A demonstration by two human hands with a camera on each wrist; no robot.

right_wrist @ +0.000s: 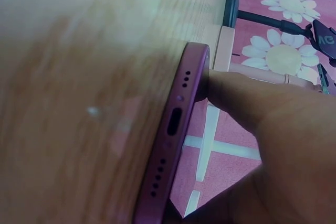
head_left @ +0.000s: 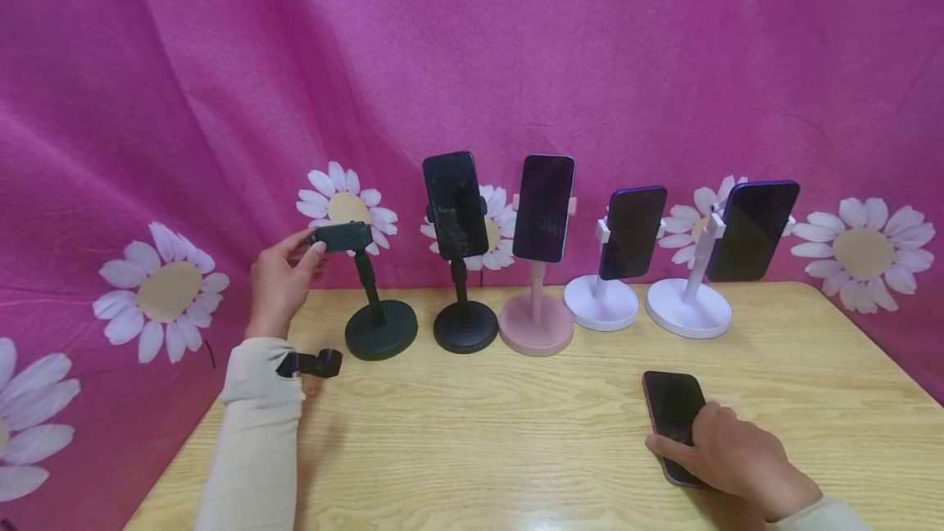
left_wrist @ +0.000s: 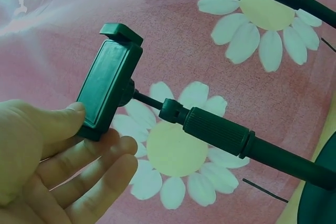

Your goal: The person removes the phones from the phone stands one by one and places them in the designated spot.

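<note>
A light wood-grain table [head_left: 472,433] spans the bottom of the head view; a magenta cloth [head_left: 472,47] printed with white daisies [head_left: 861,254] fills the top. Left of centre, the left hand [head_left: 283,283] pinches a dark green phone stand's clamp [head_left: 342,237]; at lower right, the right hand [head_left: 737,456] grips a smartphone [head_left: 674,408].

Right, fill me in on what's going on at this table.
A person's left hand pinches the empty clamp of a dark green, round-based phone stand. Their right hand grips a dark-screened, purple-edged phone at the light wooden tabletop. Farther right along the row, a black stand, a pink stand and two white stands, all round-based, each already hold a dark-screened phone.
</note>
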